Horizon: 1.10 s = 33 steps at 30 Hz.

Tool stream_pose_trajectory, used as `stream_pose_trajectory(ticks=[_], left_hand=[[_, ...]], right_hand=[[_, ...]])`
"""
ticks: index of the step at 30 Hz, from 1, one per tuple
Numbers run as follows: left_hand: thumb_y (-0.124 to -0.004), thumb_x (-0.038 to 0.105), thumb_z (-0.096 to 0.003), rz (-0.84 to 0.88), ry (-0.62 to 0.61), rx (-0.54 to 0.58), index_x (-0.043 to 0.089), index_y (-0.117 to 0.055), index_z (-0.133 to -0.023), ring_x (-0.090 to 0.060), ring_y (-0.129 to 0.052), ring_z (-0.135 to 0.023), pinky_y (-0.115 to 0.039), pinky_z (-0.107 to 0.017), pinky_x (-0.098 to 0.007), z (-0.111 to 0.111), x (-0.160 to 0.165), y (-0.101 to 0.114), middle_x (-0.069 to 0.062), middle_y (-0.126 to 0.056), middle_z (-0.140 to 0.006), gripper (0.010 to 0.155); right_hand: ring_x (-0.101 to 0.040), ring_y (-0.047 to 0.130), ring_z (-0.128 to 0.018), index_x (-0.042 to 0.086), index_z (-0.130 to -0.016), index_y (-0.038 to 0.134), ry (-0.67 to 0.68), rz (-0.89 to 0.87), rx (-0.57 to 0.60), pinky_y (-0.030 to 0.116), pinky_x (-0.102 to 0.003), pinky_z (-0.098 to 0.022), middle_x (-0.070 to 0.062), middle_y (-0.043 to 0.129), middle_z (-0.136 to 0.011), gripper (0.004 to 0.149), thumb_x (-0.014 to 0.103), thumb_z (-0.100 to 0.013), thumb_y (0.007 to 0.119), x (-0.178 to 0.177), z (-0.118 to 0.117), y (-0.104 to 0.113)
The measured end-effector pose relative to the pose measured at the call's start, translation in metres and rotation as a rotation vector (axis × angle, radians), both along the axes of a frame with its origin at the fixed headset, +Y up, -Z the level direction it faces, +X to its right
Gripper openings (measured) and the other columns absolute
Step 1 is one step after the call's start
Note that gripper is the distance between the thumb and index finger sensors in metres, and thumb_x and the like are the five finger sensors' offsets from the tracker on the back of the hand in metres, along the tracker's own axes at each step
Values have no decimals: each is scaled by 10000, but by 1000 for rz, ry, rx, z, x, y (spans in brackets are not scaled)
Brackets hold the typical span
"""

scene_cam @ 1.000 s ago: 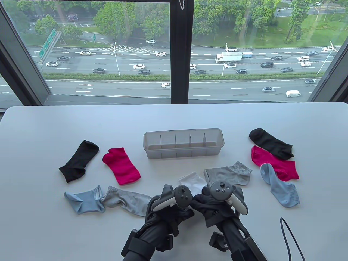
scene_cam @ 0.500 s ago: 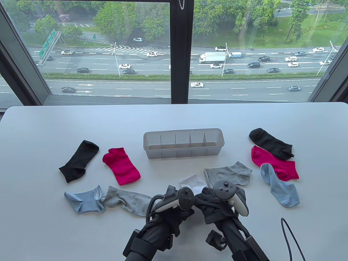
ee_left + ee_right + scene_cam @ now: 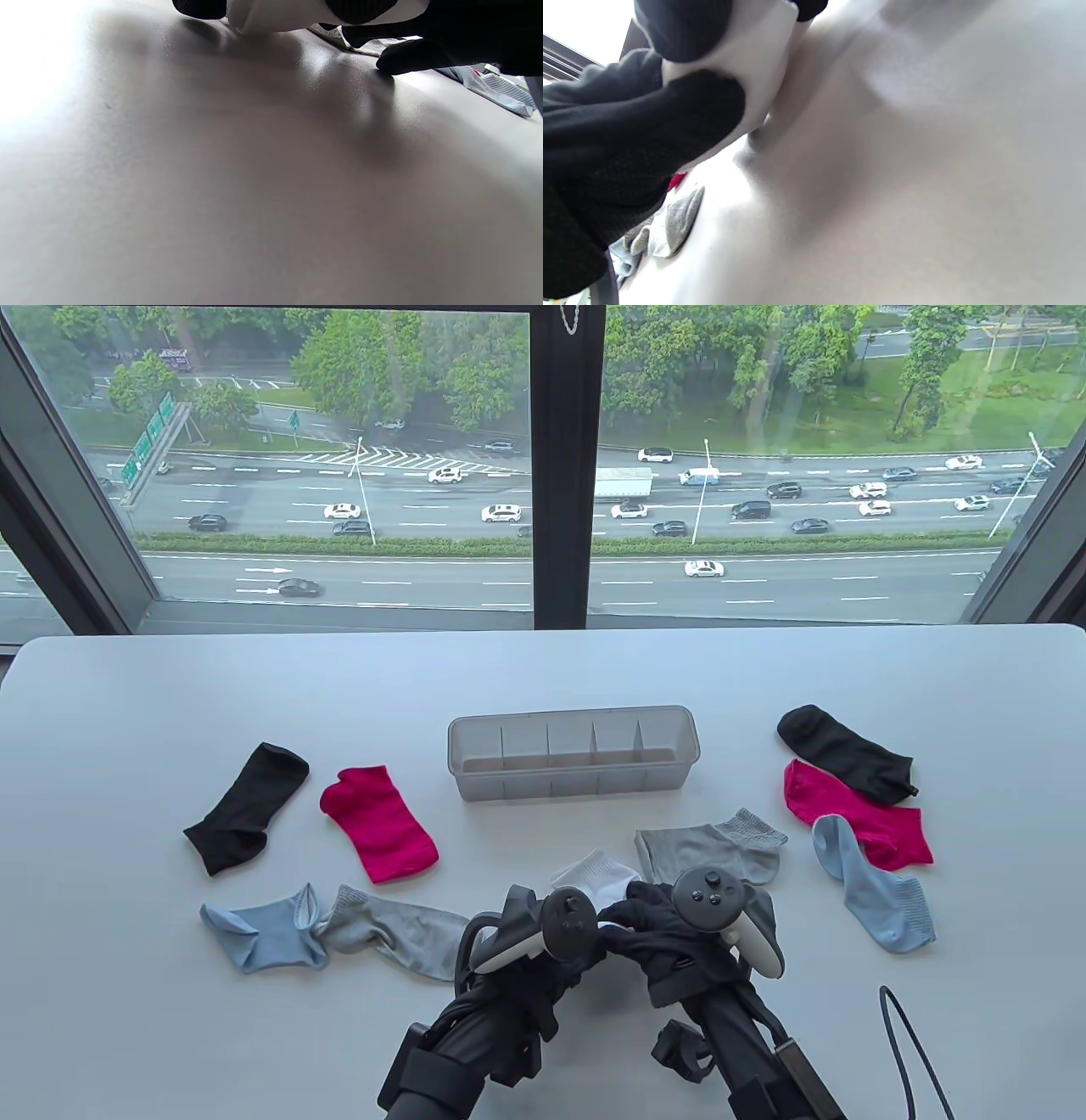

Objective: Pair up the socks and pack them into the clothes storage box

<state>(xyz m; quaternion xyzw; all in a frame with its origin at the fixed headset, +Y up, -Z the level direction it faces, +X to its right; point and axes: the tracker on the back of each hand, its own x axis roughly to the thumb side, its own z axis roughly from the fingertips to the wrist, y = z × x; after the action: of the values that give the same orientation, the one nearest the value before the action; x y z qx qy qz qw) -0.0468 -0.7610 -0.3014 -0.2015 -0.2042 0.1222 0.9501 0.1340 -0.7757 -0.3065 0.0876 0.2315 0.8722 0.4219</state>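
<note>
A clear storage box (image 3: 573,791) with several divided compartments stands mid-table and holds nothing. Just in front of it lies a white sock (image 3: 594,872). My left hand (image 3: 562,937) and right hand (image 3: 672,935) meet over its near end. The right wrist view shows the white sock (image 3: 755,72) pinched between my gloved fingers (image 3: 670,110). In the left wrist view the white sock (image 3: 280,12) sits between dark fingers at the top edge, and one fingertip (image 3: 403,59) touches the table. Whether it is one white sock or two, I cannot tell.
On the left lie a black sock (image 3: 246,810), a magenta sock (image 3: 380,824), a light blue sock (image 3: 267,929) and a grey sock (image 3: 394,933). On the right lie grey (image 3: 713,848), black (image 3: 844,751), magenta (image 3: 857,814) and blue (image 3: 878,891) socks. A black cable (image 3: 912,1052) loops at the front right.
Both hands stay on the white sock and work it slightly. The right hand has drifted a little to the right, and the sock's visible end has shifted a bit to the left.
</note>
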Motion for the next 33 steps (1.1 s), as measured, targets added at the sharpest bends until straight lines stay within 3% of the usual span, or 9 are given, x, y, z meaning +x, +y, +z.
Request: stream_pose_trajectory(ticks=[3, 7, 10, 14, 17, 20, 23, 30, 33], left_hand=[[-632, 378, -600, 10, 18, 47, 148, -349, -1051, -483, -443, -1098, -346, -778, -725, 0, -4, 6, -193, -394, -1170, 580], [-629, 350, -599, -6, -3, 36, 116, -557, -984, -471, -458, -1106, -332, -773, -732, 0, -5, 9, -169, -476, -1169, 457], [-568, 366, -600, -68, -27, 18, 61, -549, -944, -490, -437, -1099, -305, -768, -738, 0, -4, 6, -196, -473, -1148, 460], [-651, 369, -579, -63, -61, -20, 62, -542, -915, -497, -460, -1075, -309, -769, -731, 0, -1, 7, -204, -474, -1125, 468], [-681, 353, -583, -35, -48, 65, 115, -409, -1029, -480, -435, -1097, -313, -777, -728, 2, -1, 14, -182, -431, -1152, 574], [-672, 354, -588, -22, -45, 102, 90, -642, -955, -453, -559, -1079, -358, -775, -726, 3, 1, 18, -157, -590, -1119, 453], [-561, 355, -603, -53, -52, 39, 46, -610, -935, -488, -548, -1062, -346, -769, -733, -1, 1, 16, -197, -576, -1104, 457], [-647, 416, -561, -41, -78, 23, 58, -615, -872, -489, -520, -1064, -350, -772, -725, 1, 3, 13, -196, -543, -1104, 476], [-629, 410, -573, -22, -63, 31, 49, -654, -843, -495, -547, -1054, -373, -767, -727, 0, 1, 14, -211, -577, -1094, 452]], right_hand=[[-458, 61, -1045, 173, -931, 725, -2, -28, -23, 103, -670, -711, -191, 283, -1185, 433, 427, -600, 608, -3, 1, 0], [-474, 71, -1039, 141, -924, 724, -4, -31, -37, 108, -679, -703, -200, 301, -1180, 437, 416, -608, 598, -6, 1, 2], [-478, 112, -1050, 199, -1052, 616, -30, -33, -6, 147, -684, -714, -191, 291, -1194, 524, 422, -584, 692, -4, 1, 2], [-471, 75, -1040, 122, -933, 738, -10, -93, -38, 110, -675, -703, -202, 285, -1182, 411, 381, -641, 609, -3, 0, 1], [-467, 86, -1042, 71, -872, 772, -22, -130, -57, 110, -666, -707, -208, 320, -1171, 409, 366, -659, 586, -3, 0, 1], [-477, 119, -1049, 114, -871, 763, -67, -93, -20, 142, -688, -708, -217, 363, -1164, 426, 425, -644, 581, -1, 1, 3], [-474, 56, -1042, 195, -1091, 513, 17, -161, -19, 119, -688, -707, -236, 232, -1192, 610, 505, -578, 625, 0, -1, 6], [-460, 122, -1056, 102, -907, 710, 37, -60, -13, 138, -687, -712, -224, 350, -1165, 422, 394, -634, 574, -5, -3, 9], [-460, 147, -1066, 162, -979, 643, 46, -61, 22, 144, -690, -717, -220, 362, -1173, 464, 437, -608, 601, -4, -1, 12]])
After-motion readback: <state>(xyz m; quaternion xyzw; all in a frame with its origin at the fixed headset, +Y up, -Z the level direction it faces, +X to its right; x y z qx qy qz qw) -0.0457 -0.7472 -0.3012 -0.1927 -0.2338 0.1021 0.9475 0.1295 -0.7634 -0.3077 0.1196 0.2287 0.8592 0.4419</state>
